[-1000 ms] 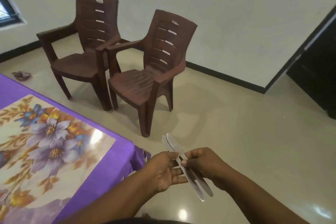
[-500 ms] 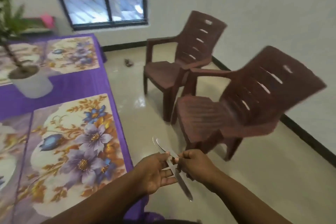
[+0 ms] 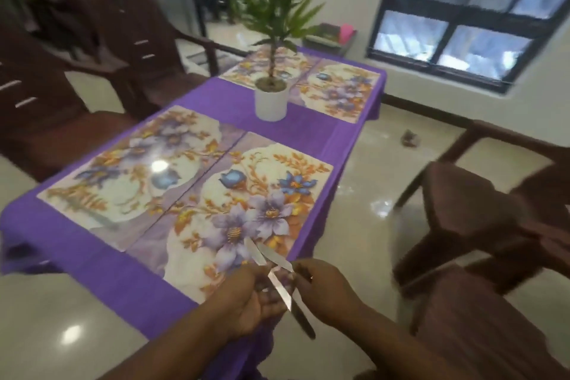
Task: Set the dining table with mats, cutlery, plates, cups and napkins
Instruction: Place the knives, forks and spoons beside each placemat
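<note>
Head-worn view, forward-down over table (image 3: pixel 253 120), somewhat blurred.

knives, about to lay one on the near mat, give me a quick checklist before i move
1. Knives held: ok. Two flat metal pieces sit between the left hand and right hand, fingers curled on them.
2. Knives separated for placing one: not ok, they cross each other.
3. Near mat in place: ok, flat on the purple cloth, nothing on it.
4. Hands over the mat: ok, the blade tips reach over its near edge.
5. Plant pot out of the way: ok, it stands mid-table, apart from the near mat.
6. Which end is the handle: cannot tell, the picture is blurred.
</note>
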